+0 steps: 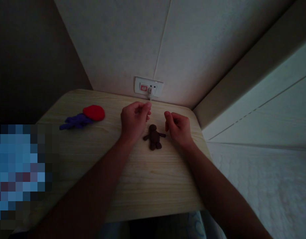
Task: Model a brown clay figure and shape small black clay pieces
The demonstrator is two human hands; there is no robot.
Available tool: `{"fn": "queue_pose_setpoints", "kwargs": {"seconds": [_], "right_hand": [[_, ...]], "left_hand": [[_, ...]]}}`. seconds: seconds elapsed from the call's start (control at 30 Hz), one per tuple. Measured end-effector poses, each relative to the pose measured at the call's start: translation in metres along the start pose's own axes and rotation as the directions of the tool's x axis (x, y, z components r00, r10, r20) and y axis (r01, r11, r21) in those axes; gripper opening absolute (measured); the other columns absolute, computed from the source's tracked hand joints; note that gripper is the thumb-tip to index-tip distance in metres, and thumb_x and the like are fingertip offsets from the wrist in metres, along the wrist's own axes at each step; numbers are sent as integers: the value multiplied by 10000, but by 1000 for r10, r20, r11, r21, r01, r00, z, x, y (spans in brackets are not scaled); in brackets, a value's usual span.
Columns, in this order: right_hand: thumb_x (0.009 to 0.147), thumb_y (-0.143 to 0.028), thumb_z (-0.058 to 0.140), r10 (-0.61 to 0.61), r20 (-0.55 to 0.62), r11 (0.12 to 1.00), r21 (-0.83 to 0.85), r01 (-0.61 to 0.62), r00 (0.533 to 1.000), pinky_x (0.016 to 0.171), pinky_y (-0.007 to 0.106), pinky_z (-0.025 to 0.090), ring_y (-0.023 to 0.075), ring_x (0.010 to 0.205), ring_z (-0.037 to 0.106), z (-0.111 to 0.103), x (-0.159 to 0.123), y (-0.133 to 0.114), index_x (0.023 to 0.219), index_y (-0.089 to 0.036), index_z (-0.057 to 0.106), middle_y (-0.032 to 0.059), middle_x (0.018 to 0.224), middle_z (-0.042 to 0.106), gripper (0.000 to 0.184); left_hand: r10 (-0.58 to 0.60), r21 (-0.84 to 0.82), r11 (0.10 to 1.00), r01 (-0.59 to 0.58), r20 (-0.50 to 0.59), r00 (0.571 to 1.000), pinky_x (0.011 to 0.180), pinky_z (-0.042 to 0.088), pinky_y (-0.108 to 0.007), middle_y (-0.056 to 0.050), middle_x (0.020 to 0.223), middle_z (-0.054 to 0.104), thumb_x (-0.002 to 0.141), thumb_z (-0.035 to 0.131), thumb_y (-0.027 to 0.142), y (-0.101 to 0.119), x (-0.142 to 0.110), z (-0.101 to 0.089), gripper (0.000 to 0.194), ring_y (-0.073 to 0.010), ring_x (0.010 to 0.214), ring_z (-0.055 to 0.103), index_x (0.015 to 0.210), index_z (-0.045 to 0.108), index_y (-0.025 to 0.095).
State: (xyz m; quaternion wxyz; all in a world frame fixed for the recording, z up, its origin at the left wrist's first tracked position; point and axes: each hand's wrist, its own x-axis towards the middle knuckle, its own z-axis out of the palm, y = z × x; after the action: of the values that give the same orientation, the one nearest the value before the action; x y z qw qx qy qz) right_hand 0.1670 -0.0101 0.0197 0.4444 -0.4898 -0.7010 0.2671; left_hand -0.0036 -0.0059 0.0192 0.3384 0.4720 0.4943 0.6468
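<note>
A small brown figure [154, 136], apparently of modelling clay, lies flat on the wooden table [143, 186] with its arms spread to the sides and two short legs towards me. Just beyond its left side, my left hand [136, 118] is raised above the tabletop, thumb and fingers pinched together. My right hand [178, 126] is on the other side of the figure, its fingers curled in and the thumb laid against them. Neither hand covers the figure's body. Whether a small bit sits between the fingers of either hand is too dark to make out.
Towards the left of the table lie a flat red clay-like piece [95, 113] and a knobbly purple piece [76, 121], touching each other. A wall socket [143, 87] with a plug is behind the table. On the right is a pale quilted surface [267, 182]. The lower left is pixelated.
</note>
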Motion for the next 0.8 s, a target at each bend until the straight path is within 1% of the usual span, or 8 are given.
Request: {"fn": "queue_pose_setpoints", "kwargs": {"seconds": [0.07, 0.17, 0.23, 0.33, 0.43, 0.53, 0.67, 0.8], "right_hand": [[1010, -595, 563, -2, 7, 999, 32, 2, 1000, 529, 288, 363, 123, 519, 491, 1, 0, 3, 648, -217, 571, -16, 562, 561, 524], [966, -507, 674, -10, -1, 997, 72, 10, 1000, 547, 279, 397, 126, 562, 523, 4, 1, 7, 815, -218, 641, -25, 645, 606, 328], [940, -445, 716, -19, -5, 998, 62, 20, 1000, 580, 283, 443, 134, 609, 566, 5, 1, 10, 913, -214, 702, -2, 737, 680, 234], [950, -397, 700, -43, -7, 998, 38, 43, 999, 639, 305, 505, 158, 693, 645, 5, 2, 12, 1010, -213, 776, 50, 909, 777, 208], [976, -398, 667, -77, -6, 997, 28, 77, 997, 668, 320, 531, 171, 737, 682, 4, 2, 13, 1012, -221, 807, 66, 956, 796, 228], [970, -373, 685, -103, -6, 994, 26, 103, 995, 693, 326, 548, 171, 743, 695, 5, 2, 12, 1016, -226, 824, 63, 949, 802, 208], [894, -347, 784, -80, -37, 996, 41, 82, 996, 699, 326, 557, 175, 726, 698, 6, 2, 12, 935, -226, 836, 54, 886, 810, 137], [847, -381, 826, -18, -47, 996, 83, 21, 999, 687, 324, 555, 175, 698, 688, 7, 1, 12, 846, -221, 823, 47, 830, 804, 160]], "left_hand": [[-11, -23, 1000, 10, -4, 1000, 505, 466, -211, -11, 615, 675, 947, 669, 428, -1, 1, 0, 356, -95, 504, 582, 701, 679, 172], [-26, -43, 999, 25, -9, 1000, 497, 470, -209, -22, 641, 683, 960, 649, 490, -2, 2, 0, 398, -95, 505, 580, 728, 685, 168], [-22, -42, 999, 21, -14, 1000, 501, 474, -205, -24, 676, 697, 962, 652, 460, -4, 3, 0, 346, -92, 516, 586, 788, 712, 167], [-1, -19, 1000, 1, -19, 1000, 513, 481, -194, -24, 731, 721, 957, 650, 358, -7, 4, -1, 226, -87, 540, 600, 881, 751, 170], [9, -5, 1000, -9, -10, 1000, 525, 494, -185, -35, 794, 753, 926, 645, 254, -8, 4, -1, 160, -84, 564, 615, 938, 778, 164], [-5, -10, 1000, 5, -8, 1000, 536, 509, -187, -56, 857, 782, 894, 634, 191, -7, 4, -1, 187, -86, 585, 626, 986, 792, 147], [-35, -18, 999, 35, -8, 999, 559, 533, -201, -79, 900, 803, 877, 638, 176, -5, 3, 0, 219, -99, 617, 652, 1023, 795, 133], [-22, 11, 1000, 22, 5, 1000, 585, 547, -217, -63, 835, 794, 857, 702, 214, -5, 2, -1, 189, -115, 635, 668, 996, 809, 141]]}}
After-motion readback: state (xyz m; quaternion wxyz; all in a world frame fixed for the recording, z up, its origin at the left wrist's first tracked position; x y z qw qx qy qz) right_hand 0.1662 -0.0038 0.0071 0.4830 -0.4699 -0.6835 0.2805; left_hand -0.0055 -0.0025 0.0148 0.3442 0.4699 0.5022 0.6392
